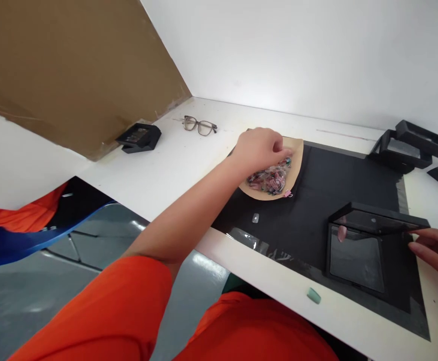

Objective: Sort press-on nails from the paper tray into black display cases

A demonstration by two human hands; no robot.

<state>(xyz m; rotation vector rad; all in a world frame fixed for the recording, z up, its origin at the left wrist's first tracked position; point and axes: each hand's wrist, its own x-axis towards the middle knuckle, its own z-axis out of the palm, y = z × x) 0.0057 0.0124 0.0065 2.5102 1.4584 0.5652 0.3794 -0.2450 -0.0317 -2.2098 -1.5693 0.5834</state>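
Note:
My left hand (262, 146) is over a tan paper tray (297, 165) heaped with small press-on nails (273, 179), pink, clear and green. Its fingers are curled with the thumb against them at the heap's far side; whatever they pinch is hidden. At the right, my right hand (435, 250) grips the raised lid edge of a black display case (354, 288) between thumb and fingers. The case stands partly open, its clear film window facing up. One pink nail (341, 233) lies at the film's upper left.
A black mat (316, 200) covers part of the white table. On it lies a clear nail (255, 218); a green nail (314, 295) rests by the front edge. Black cases (410, 145) are stacked at right, others (139, 138) at left. Glasses (199, 126) lie near the wall.

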